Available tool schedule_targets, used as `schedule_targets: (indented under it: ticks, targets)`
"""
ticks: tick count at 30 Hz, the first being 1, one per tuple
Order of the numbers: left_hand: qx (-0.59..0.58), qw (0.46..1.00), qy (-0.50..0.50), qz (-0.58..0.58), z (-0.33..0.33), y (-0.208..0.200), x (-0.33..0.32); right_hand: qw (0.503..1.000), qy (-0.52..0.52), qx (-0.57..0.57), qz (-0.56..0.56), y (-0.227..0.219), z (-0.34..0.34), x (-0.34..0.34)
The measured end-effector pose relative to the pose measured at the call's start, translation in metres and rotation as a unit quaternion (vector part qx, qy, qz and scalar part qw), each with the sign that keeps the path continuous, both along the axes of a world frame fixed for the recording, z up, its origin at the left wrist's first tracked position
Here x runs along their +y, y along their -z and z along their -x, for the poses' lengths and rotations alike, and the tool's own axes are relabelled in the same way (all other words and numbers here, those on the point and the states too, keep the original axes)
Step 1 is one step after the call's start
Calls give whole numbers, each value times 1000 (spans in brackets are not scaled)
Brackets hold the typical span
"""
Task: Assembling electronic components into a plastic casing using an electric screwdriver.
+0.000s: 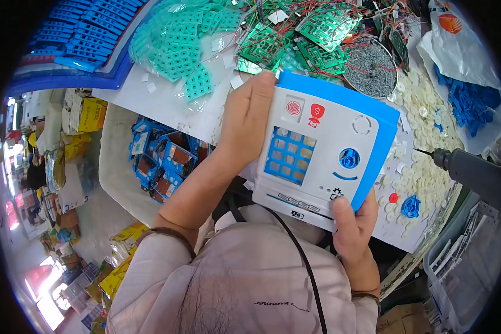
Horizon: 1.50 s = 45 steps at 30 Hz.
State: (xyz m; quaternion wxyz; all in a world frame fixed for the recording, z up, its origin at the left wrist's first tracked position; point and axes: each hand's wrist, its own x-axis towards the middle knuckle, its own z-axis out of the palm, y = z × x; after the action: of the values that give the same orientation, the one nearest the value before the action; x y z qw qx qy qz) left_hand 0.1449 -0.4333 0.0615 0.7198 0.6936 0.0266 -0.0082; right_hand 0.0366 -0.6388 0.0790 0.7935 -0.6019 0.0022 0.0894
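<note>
Both my hands hold a white and blue toy safe housing (331,142), tilted above the table's near edge. My left hand (246,119) is closed along its left side near the top corner. My right hand (353,225) grips the lower right corner, its thumb on the white front and the fingers partly hidden at the blue side. The white front carries a blue grid with square openings (291,155), a round blue dial (349,158) and red printed marks. Right of the housing, a dark electric screwdriver (456,165) points its bit toward it.
Green circuit boards (328,30) with wires, green rubber keypads (170,50) and a round dish of screws (370,67) lie at the back. White discs (428,111) and a blue dial piece (411,206) lie right. A bin (110,170) of blue parts stands left.
</note>
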Motion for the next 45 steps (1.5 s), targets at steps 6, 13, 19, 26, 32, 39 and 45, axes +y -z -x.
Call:
schedule_targets:
  ticks: [6, 13, 19, 26, 32, 39, 45]
  targets:
    - [-61, 991, 37, -109, -6, 7, 3, 1000, 24, -9, 1, -2, 6, 5]
    - [99, 994, 40, -4, -1, -11, 4, 999, 49, 10, -6, 6, 7, 2]
    - [-21, 1000, 3, -14, 10, 4, -5, 998, 25, -38, 32, 5, 6, 6]
    - [-27, 998, 37, -34, 1, -1, -4, 996, 45, -67, 29, 16, 8, 1]
    - [42, 997, 63, -2, 49, -5, -3, 998, 67, -4, -14, 19, 4, -3]
    - [-8, 996, 39, -75, 48, 9, 0, 996, 63, 4, -58, 8, 3, 3]
    - [17, 975, 164, -148, 19, 10, 20, 945, -81, -195, 252, 3, -6, -46]
